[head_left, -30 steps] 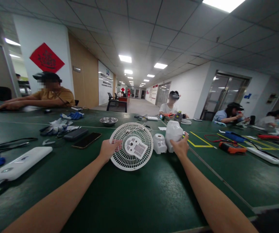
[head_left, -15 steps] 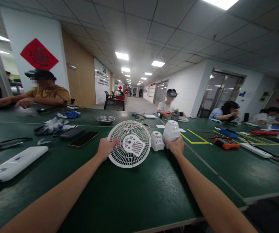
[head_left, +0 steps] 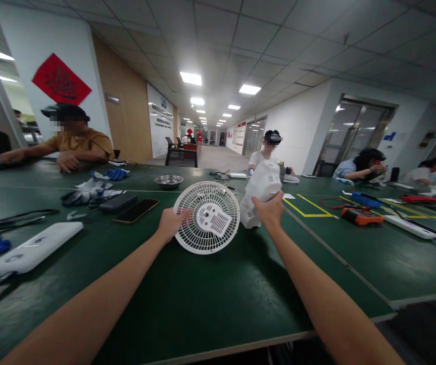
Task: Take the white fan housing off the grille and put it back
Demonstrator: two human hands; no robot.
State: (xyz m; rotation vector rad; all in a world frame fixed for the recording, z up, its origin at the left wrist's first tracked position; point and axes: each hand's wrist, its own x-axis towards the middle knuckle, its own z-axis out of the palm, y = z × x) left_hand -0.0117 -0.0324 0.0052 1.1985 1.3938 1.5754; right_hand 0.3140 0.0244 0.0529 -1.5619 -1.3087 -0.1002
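My left hand grips the left edge of a round white fan grille, thumb over its bars. The grille stands tilted on the table, its slotted centre plate facing me. In my right hand is a white plastic fan motor housing with vent slots, held tilted above the table, fingers wrapped behind it. Just below and left of it is a second white vented housing, partly covered by the first. Whether the two housings touch I cannot tell.
On the left lie a phone, a dark case, gloves and a white power bank-like device. A metal bowl stands behind the grille. An orange multimeter lies right. Co-workers sit across the table.
My right hand has raised and tilted the larger housing, which now overlaps the smaller one in view. My left hand still holds the grille. The view has shifted slightly.
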